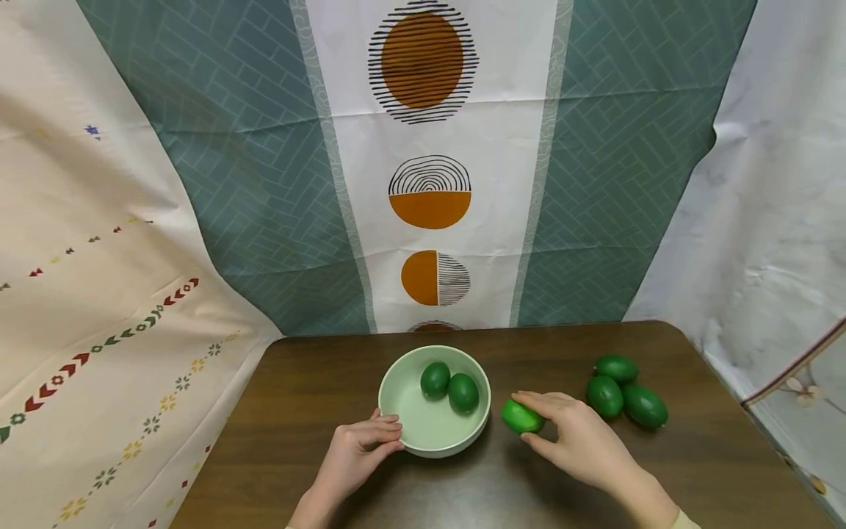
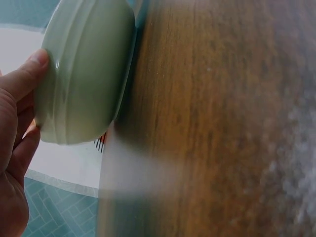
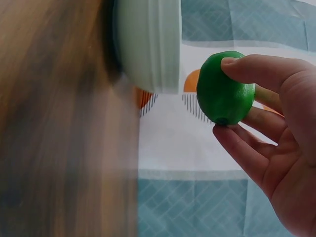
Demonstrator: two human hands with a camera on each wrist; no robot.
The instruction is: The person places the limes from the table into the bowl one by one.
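Note:
A pale green bowl [image 1: 423, 433] stands on the table with two dark green limes [image 1: 449, 388] lying inside it. My left hand [image 1: 360, 450] holds the bowl's rim at its near left side. In the left wrist view the thumb lies against the bowl's outer wall [image 2: 89, 74]. To the right of the bowl, my right hand [image 1: 578, 437] pinches a brighter green lime [image 3: 224, 89] between thumb and fingers. That lime is raised above the tabletop, as the right wrist view shows, a short way from the bowl's side.
Three more limes [image 1: 644, 406] lie close together on the brown wooden table [image 1: 297, 389], to the right beyond my right hand. Behind the table's far edge hangs a patterned cloth [image 1: 436, 147]. Other cloths drape down at the left [image 1: 132, 294] and right [image 1: 780, 257].

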